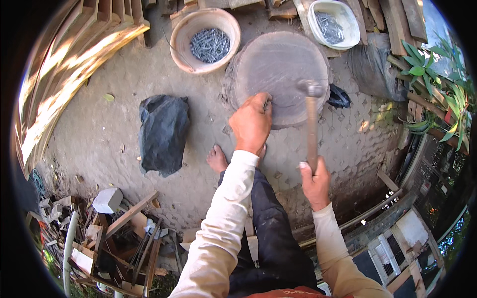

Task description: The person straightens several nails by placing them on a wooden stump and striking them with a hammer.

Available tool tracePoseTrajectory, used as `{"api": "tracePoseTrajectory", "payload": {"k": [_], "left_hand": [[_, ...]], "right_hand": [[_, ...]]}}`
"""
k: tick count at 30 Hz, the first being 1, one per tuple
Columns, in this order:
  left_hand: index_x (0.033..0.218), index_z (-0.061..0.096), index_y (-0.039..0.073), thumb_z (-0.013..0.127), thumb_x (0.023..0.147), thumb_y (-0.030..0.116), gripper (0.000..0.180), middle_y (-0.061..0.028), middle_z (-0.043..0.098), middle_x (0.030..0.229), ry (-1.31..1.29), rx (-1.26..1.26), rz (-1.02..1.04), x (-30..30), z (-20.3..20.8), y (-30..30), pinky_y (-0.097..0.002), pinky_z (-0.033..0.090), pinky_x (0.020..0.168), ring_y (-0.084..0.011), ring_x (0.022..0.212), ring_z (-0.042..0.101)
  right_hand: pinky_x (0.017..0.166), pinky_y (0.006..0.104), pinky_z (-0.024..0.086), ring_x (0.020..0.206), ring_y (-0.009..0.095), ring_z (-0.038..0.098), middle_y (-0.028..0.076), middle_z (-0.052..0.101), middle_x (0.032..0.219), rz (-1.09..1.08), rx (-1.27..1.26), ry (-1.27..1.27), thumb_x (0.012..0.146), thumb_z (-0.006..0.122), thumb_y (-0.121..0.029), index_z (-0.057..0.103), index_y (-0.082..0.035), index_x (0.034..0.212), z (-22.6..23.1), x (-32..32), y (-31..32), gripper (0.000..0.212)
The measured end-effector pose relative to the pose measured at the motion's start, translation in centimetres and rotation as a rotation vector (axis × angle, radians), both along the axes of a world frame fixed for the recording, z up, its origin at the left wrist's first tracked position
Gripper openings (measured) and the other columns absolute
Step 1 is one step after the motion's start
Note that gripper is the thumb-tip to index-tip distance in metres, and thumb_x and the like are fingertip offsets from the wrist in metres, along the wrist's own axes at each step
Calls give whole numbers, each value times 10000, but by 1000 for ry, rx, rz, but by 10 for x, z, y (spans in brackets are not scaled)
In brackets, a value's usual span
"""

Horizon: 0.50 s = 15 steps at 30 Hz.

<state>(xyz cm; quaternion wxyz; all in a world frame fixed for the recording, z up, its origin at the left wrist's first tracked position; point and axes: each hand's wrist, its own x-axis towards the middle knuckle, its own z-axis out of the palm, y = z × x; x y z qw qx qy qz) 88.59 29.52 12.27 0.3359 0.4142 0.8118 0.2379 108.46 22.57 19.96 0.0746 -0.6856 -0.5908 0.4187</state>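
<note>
My right hand is wrapped round the wooden handle of a hammer. The hammer's metal head, slightly blurred, is over the right part of a round wooden stump. At the stump's near left edge is my left hand, its fingers pinched together against the top. Whatever the left fingertips hold is too small and hidden to make out. Beyond the stump on the left stands a round clay-coloured basin with many nails in it. A white tub at the far right holds more nails.
A dark plastic bag lies on the ground left of my feet. Stacked boards line the far left. Scrap wood and a pale block are heaped near left. Green plants and a grey sack are at right.
</note>
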Motion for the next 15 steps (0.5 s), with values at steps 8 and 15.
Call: {"api": "tracePoseTrajectory", "payload": {"k": [8, 15], "left_hand": [[972, 687, 170, 697, 858, 243, 136, -75, 718, 927, 28, 20, 10, -4, -4, 2, -435, 531, 699, -319, 840, 694], [985, 714, 182, 702, 859, 266, 152, -96, 732, 909, -33, -91, 106, -2, 0, 12, -417, 527, 724, -326, 825, 698]], "right_hand": [[563, 334, 473, 598, 146, 592, 68, 620, 693, -140, -36, 150, 953, 670, -209, 567, -6, 967, 4, 7, -14, 228], [586, 330, 486, 614, 158, 611, 74, 646, 703, -102, -109, 91, 963, 678, -251, 562, -9, 1011, -18, 1, -22, 273]]}}
